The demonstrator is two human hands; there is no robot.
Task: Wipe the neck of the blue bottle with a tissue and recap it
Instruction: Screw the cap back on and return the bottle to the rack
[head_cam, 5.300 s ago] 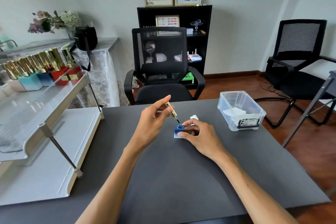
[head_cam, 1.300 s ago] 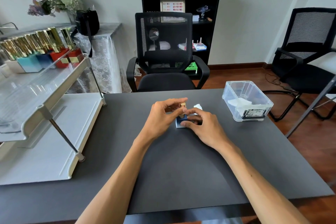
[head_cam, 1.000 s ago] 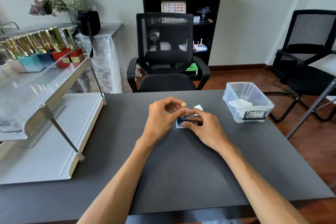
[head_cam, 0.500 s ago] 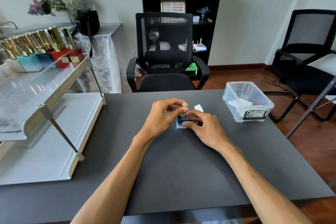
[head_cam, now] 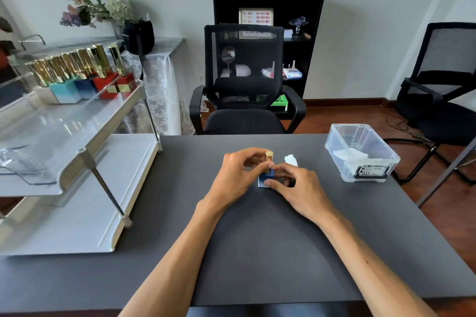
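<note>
A small square blue bottle (head_cam: 266, 179) stands upright on the dark grey table (head_cam: 257, 252), near its middle. Its gold cap (head_cam: 269, 158) sits on top of the bottle. My left hand (head_cam: 238, 175) pinches the gold cap between thumb and fingers. My right hand (head_cam: 296, 188) grips the blue bottle's body from the right, thumb on its front corner. A crumpled white tissue (head_cam: 291, 160) lies on the table just behind my right hand, touching neither hand.
A clear plastic bin (head_cam: 360, 154) with white tissues stands at the table's right. A white two-tier rack (head_cam: 77, 152) at the left carries several gold-capped bottles (head_cam: 85, 77). A black office chair (head_cam: 244, 85) faces the far edge.
Five seconds ago my left hand held the gold cap with its brush above the open bottle. The cap now sits on the bottle, and my left fingers have shifted around it over the last second.
</note>
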